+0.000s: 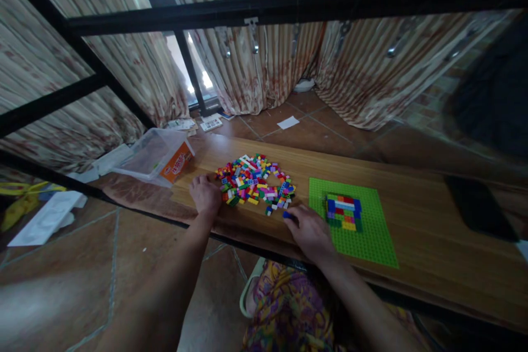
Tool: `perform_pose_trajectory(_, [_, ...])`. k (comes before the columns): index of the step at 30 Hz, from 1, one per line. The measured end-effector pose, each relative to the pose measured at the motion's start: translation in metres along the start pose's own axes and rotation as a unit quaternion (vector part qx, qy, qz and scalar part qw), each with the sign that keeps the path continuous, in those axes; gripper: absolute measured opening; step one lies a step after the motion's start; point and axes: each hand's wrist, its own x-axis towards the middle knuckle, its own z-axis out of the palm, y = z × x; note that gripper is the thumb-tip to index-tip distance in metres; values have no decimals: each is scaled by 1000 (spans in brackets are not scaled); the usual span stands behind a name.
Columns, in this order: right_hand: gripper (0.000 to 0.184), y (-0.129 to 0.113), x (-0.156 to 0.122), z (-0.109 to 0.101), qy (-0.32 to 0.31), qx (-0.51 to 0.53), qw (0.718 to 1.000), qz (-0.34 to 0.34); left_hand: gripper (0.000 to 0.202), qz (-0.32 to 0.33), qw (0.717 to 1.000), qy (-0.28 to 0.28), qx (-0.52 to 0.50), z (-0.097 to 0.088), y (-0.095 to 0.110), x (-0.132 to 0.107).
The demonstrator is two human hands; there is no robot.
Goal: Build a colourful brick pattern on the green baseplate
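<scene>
A heap of several small coloured bricks [256, 180] lies on a wooden board [412, 214]. To its right sits a green baseplate [371, 242] with a small multicoloured brick build [344, 212] on it. My left hand [205, 195] rests on the board at the heap's left edge, fingers curled, and nothing shows in it. My right hand [309, 231] lies between heap and baseplate, its fingertips pinched on a small blue brick [287, 215].
A clear plastic tub [150, 157] with an orange label lies tipped at the board's left end. A dark phone [478, 209] lies at the right. Black metal bars cross overhead. Papers and a white tray [49, 217] lie on the tiled floor; curtains hang behind.
</scene>
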Motion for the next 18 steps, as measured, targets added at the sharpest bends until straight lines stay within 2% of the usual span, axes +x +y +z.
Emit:
perform_pose_trajectory(2, [16, -4, 7, 7, 2, -31, 1000, 3, 32, -3, 1000, 3, 0, 1, -1, 0])
perform_pose_trajectory(5, [17, -8, 12, 12, 44, -49, 998, 14, 33, 3, 1000, 2, 2, 3, -2, 0])
perform_pose_trajectory(8, [17, -25, 17, 17, 71, -19, 997, -32, 34, 4, 1000, 0, 4, 2, -2, -1])
perform_pose_trajectory(14, [14, -85, 41, 46, 22, 0, 988, -156, 36, 6, 1000, -1, -11, -1, 0, -2])
perform_pose_trajectory(18, [14, -107, 58, 62, 7, -55, 982, -181, 36, -2, 1000, 3, -10, -3, 1, -2])
